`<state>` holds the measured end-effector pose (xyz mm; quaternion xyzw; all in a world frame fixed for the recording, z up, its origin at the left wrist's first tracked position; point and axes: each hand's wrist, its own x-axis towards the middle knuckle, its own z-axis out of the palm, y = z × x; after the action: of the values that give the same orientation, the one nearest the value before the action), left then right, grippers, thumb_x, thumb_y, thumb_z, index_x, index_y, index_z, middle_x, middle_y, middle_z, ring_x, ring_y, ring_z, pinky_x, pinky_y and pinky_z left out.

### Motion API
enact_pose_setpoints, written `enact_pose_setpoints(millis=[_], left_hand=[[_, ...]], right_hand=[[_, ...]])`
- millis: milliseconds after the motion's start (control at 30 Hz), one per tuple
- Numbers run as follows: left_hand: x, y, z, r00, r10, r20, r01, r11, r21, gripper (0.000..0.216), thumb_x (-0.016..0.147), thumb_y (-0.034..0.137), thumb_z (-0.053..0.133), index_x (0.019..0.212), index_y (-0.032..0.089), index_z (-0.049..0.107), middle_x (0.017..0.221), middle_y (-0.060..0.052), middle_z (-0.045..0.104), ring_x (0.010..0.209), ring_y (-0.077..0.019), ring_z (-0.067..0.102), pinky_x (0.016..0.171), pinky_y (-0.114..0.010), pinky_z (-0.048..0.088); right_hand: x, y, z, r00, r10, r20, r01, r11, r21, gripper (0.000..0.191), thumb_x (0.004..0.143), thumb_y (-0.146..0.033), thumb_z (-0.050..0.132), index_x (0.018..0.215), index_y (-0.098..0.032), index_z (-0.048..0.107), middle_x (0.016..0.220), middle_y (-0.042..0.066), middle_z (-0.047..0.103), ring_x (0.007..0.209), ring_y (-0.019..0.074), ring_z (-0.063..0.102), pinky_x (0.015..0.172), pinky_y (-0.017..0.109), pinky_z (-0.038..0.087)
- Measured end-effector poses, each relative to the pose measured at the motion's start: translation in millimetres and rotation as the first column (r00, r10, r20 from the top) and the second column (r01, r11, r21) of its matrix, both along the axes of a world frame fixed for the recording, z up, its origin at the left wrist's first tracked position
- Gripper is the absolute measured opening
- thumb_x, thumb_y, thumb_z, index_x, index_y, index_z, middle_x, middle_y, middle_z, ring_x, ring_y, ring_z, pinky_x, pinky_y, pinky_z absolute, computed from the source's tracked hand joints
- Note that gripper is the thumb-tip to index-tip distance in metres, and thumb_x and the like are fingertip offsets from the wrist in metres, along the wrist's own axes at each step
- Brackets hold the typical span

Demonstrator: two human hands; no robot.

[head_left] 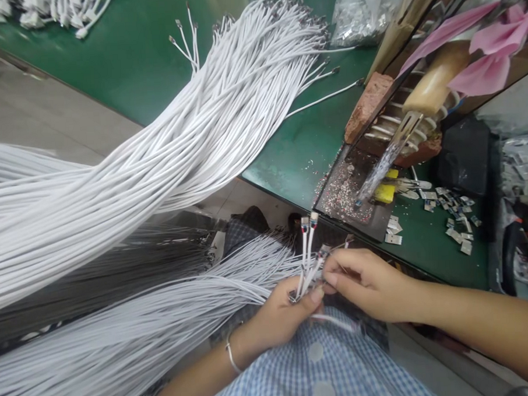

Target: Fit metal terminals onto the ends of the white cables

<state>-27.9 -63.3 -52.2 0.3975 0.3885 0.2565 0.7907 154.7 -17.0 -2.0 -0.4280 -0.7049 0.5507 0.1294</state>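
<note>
Several white cables [309, 251] stand up out of my left hand [286, 314], whose thumb presses across them. Small metal connectors with red and dark spots cap their upper ends. My right hand [359, 278] meets them from the right, thumb and index finger pinched at one cable's connector end [323, 252]. What exactly lies between those fingertips is too small to make out. Another white cable [334, 320] sticks out below my hands over the blue checked apron [317, 359]. A bundle of thin white cables [185, 306] spreads to the left of my left hand.
A thick bundle of white cables [191, 125] hangs over the edge of the green table [109, 70]. On the right, a soldering iron [417, 109] with a wooden handle rests near bricks [369, 106] and a debris-strewn plate [344, 188]. Small metal connectors [459, 213] lie scattered beside it.
</note>
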Motion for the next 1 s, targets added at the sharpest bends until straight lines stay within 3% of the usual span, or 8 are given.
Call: enact_pose_setpoints(millis=[100, 200, 333, 433, 567, 633, 800, 1000], left_hand=[[0, 0, 0.1, 0.995, 0.104, -0.009, -0.104, 0.993, -0.049, 0.024, 0.082, 0.038, 0.055, 0.089, 0.016, 0.055, 0.063, 0.001, 0.057, 0.055, -0.0108, 0.05, 0.053, -0.022, 0.04], [-3, 6, 6.3, 0.978, 0.19, -0.083, -0.185, 0.98, 0.072, 0.018, 0.077, 0.032, 0.063, 0.077, 0.015, 0.057, 0.062, 0.002, 0.054, 0.055, -0.0091, 0.047, 0.054, -0.021, 0.039], [-8, 20, 19.1, 0.96, 0.247, -0.128, -0.227, 0.962, 0.154, 0.024, 0.077, 0.037, 0.062, 0.07, 0.015, 0.056, 0.051, 0.005, 0.044, 0.046, -0.0069, 0.038, 0.047, -0.02, 0.033], [-8, 30, 27.4, 0.957, 0.269, -0.107, -0.249, 0.953, 0.17, 0.028, 0.077, 0.042, 0.06, 0.069, 0.015, 0.055, 0.046, 0.007, 0.04, 0.042, -0.0066, 0.035, 0.044, -0.021, 0.031], [1, 43, 36.2, 0.955, 0.277, -0.11, -0.251, 0.946, 0.207, 0.024, 0.077, 0.037, 0.06, 0.068, 0.015, 0.055, 0.045, 0.007, 0.041, 0.041, -0.0058, 0.034, 0.043, -0.02, 0.03], [8, 48, 39.6, 0.95, 0.293, -0.105, -0.267, 0.941, 0.207, 0.021, 0.077, 0.034, 0.06, 0.068, 0.016, 0.056, 0.046, 0.008, 0.04, 0.041, -0.0054, 0.033, 0.044, -0.02, 0.03], [19, 62, 45.4, 0.955, 0.292, -0.057, -0.277, 0.943, 0.185, 0.015, 0.076, 0.03, 0.062, 0.072, 0.016, 0.058, 0.046, 0.008, 0.04, 0.041, -0.0053, 0.032, 0.044, -0.021, 0.03], [24, 75, 47.2, 0.954, 0.296, 0.04, -0.299, 0.951, 0.08, 0.015, 0.075, 0.028, 0.063, 0.069, 0.016, 0.057, 0.044, 0.008, 0.039, 0.039, -0.0043, 0.031, 0.04, -0.02, 0.025]], right_hand=[[1, 0, 0.8, 1.0, -0.023, 0.0, 0.023, 0.998, -0.053, 0.014, 0.084, -0.017, 0.043, 0.072, -0.016, 0.051, 0.059, -0.002, 0.051, 0.052, 0.01, 0.044, 0.049, 0.021, 0.035], [3, -3, 3.5, 0.999, -0.035, -0.013, 0.034, 0.998, -0.05, 0.014, 0.086, -0.019, 0.043, 0.074, -0.017, 0.05, 0.058, -0.003, 0.047, 0.052, 0.0101, 0.043, 0.048, 0.021, 0.036], [9, -7, 14.4, 0.984, -0.089, -0.156, 0.111, 0.984, 0.138, 0.01, 0.088, -0.019, 0.041, 0.097, -0.019, 0.047, 0.073, 0.001, 0.05, 0.061, 0.0125, 0.049, 0.053, 0.024, 0.042], [16, -4, 24.1, 0.97, -0.057, -0.235, 0.152, 0.899, 0.41, 0.015, 0.089, -0.014, 0.036, 0.099, -0.018, 0.047, 0.075, 0.003, 0.05, 0.064, 0.0139, 0.05, 0.056, 0.026, 0.044], [24, 4, 29.1, 0.999, 0.034, -0.025, -0.007, 0.72, 0.694, 0.018, 0.088, -0.014, 0.04, 0.102, -0.016, 0.052, 0.064, 0.002, 0.05, 0.057, 0.0148, 0.048, 0.051, 0.028, 0.04], [25, 6, 28.2, 0.999, -0.016, 0.046, -0.023, 0.683, 0.73, 0.018, 0.085, -0.014, 0.042, 0.1, -0.015, 0.051, 0.062, 0.001, 0.05, 0.053, 0.0144, 0.045, 0.05, 0.028, 0.038], [23, 9, 27.8, 0.992, -0.109, 0.067, 0.029, 0.701, 0.712, 0.012, 0.08, -0.008, 0.044, 0.077, -0.018, 0.048, 0.062, 0.0, 0.051, 0.054, 0.0129, 0.047, 0.05, 0.026, 0.039], [25, 20, 33.3, 0.985, -0.169, -0.034, 0.132, 0.61, 0.781, 0.015, 0.075, -0.006, 0.053, 0.079, -0.021, 0.051, 0.08, 0.005, 0.053, 0.075, 0.0175, 0.055, 0.062, 0.031, 0.049]])
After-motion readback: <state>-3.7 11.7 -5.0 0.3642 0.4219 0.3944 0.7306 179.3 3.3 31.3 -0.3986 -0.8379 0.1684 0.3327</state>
